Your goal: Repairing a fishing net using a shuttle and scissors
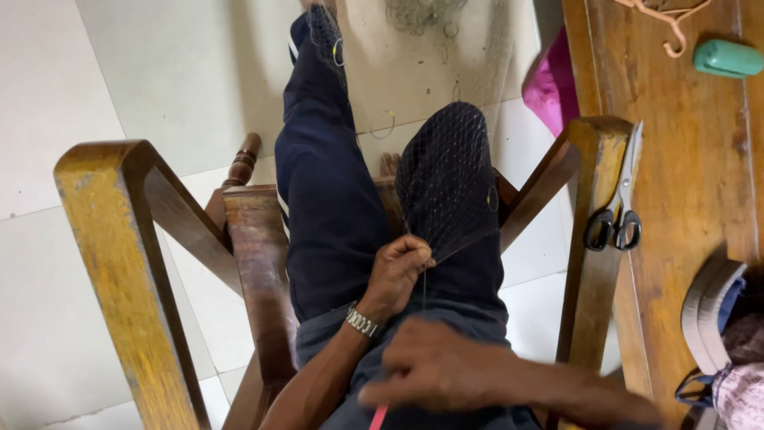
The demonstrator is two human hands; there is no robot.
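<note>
A fine mesh net (446, 179) is draped over my right knee and runs out across the floor. My left hand (395, 275), with a metal watch on its wrist, is shut and pinches the gathered edge of the net above my thigh. A thin thread drops from that pinch toward my right hand (434, 373), which is lower in the frame, blurred, fingers closed around a thin pink tool (379, 417) that sticks out at the bottom edge. I sit on a wooden chair (119, 231) in dark blue trousers.
A wooden table (684, 199) stands close on the right, with black-handled scissors (617, 209) on its edge, a green stapler-like object (727, 58), a pink hanger hook (672, 20) and a bag (728, 334). Pink cloth (549, 84) lies by the table. Net rings lie on the tiled floor (159, 80).
</note>
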